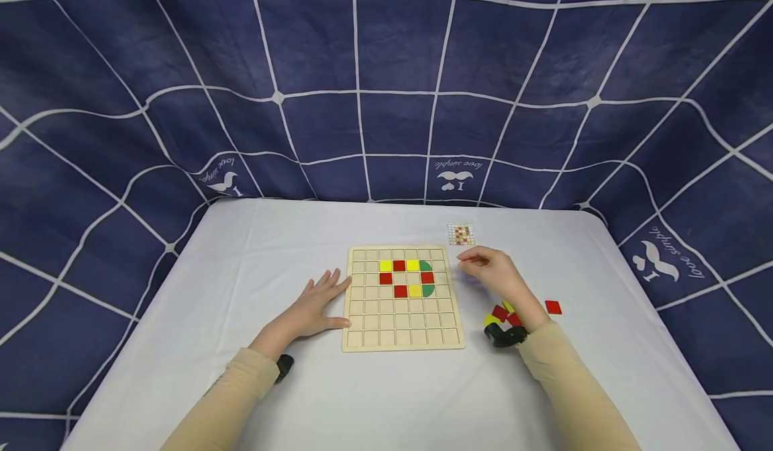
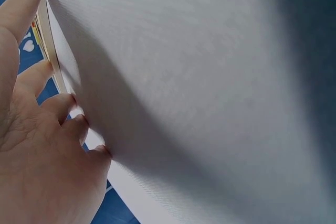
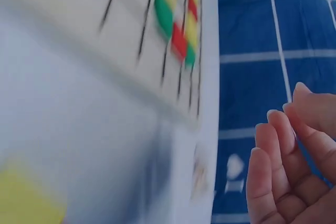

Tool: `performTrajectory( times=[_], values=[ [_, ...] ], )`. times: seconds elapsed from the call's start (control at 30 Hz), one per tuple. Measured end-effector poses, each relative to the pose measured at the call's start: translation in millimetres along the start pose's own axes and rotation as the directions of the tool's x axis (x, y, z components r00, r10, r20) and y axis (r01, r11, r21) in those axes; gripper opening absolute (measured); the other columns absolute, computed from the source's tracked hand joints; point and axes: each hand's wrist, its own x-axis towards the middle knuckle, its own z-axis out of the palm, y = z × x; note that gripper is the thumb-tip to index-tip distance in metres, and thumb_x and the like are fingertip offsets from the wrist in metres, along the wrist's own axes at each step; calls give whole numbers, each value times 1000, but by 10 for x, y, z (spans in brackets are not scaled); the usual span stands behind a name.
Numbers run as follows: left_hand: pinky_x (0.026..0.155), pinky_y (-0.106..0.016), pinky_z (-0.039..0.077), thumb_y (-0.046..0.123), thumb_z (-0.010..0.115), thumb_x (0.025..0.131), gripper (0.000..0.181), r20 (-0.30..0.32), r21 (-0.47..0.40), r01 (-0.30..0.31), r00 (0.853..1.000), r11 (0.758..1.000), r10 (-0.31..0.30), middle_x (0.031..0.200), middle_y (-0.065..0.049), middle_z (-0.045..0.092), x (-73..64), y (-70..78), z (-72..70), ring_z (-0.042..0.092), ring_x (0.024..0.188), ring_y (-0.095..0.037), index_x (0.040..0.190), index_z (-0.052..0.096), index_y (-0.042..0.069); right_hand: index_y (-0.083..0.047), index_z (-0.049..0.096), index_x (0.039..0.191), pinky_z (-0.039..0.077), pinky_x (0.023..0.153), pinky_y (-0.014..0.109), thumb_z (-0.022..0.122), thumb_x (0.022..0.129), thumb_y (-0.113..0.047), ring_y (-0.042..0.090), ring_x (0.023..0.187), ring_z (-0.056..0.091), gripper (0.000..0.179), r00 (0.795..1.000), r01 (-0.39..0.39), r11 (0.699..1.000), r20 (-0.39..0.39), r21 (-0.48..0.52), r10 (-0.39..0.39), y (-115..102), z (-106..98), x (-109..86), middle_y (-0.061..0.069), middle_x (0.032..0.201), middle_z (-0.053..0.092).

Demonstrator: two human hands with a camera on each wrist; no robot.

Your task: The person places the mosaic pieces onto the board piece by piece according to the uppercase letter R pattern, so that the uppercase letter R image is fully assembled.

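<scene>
A square wooden grid board [image 1: 386, 320] lies in the middle of the table. On it sit several red and yellow square tiles, such as a red tile [image 1: 399, 266] and a yellow tile [image 1: 414, 291], plus a green rounded tile [image 1: 427, 290] and another above it. My left hand [image 1: 311, 309] is spread out, with thumb and fingertips at the board's left edge. Beyond the board's right edge, my right hand [image 1: 492, 270] is raised over the table with its fingers loosely bent. No tile shows between thumb and fingers in the right wrist view.
A small printed pattern card [image 1: 461, 234] lies behind the board's far right corner. Loose red and yellow tiles [image 1: 500, 313] are piled under my right wrist, and a single red tile [image 1: 553, 307] lies farther right. Blue checked cloth [image 1: 395, 129] hangs behind the table.
</scene>
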Motion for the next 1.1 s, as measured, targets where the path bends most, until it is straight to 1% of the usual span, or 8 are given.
performTrajectory(
  times=[0.1,0.2,0.33,0.43,0.57,0.67,0.9,1.1],
  values=[
    [123,-58,3,47,78,79,96,4,2,-1,1000,1000,1,165,-17,13,-6,9,-8,5,153,-36,155,31,15,-3,69,115,52,75,26,68,94,-22,22,90,64,28,999,-51,998,5,-30,51,218,-177,-88,13,107,72],
    [123,-58,3,46,78,79,95,5,0,-3,1000,1000,3,165,-17,13,-12,20,-24,5,153,-37,156,31,15,-3,68,115,53,75,25,69,93,-23,23,91,65,30,996,-86,995,22,-60,87,426,-296,-168,14,107,71],
    [123,-58,2,45,78,79,95,3,-7,-4,1000,1000,4,164,-17,13,-17,25,-30,5,153,-37,155,31,14,-3,67,115,52,75,24,72,90,-24,21,88,63,33,991,-122,988,49,-98,127,625,-393,-269,14,104,70],
    [123,-58,2,45,78,79,94,6,-7,-4,1000,1000,4,165,-17,13,-15,20,-21,5,153,-37,155,31,14,-4,67,115,50,75,24,74,88,-25,20,87,60,34,984,-154,979,67,-136,164,724,-430,-339,11,104,69],
    [123,-58,2,45,78,79,94,5,-6,-5,1000,1000,5,165,-16,13,-12,11,-9,5,153,-36,155,31,14,-4,67,115,48,76,26,77,85,-25,22,91,57,39,980,-155,973,97,-172,173,797,-442,-411,11,105,66],
    [123,-58,2,46,78,80,94,2,-5,-8,1000,1000,8,165,-16,13,-9,7,-4,5,153,-36,155,31,15,-4,67,116,47,75,28,79,83,-25,23,92,54,41,981,-136,972,112,-190,159,816,-438,-442,12,105,63],
    [123,-57,1,47,78,79,95,0,-9,-7,1000,1000,7,165,-16,13,-6,3,0,5,154,-36,155,31,15,-4,69,114,47,76,28,81,81,-22,23,91,52,39,986,-105,971,106,-216,130,839,-395,-448,9,100,61],
    [123,-57,1,47,78,79,95,0,-4,-2,1000,1000,2,165,-16,13,-5,1,-1,5,154,-36,155,31,15,-5,69,111,47,72,25,81,82,-20,21,87,52,35,985,-130,965,85,-229,153,865,-361,-446,7,94,61]
  ],
)
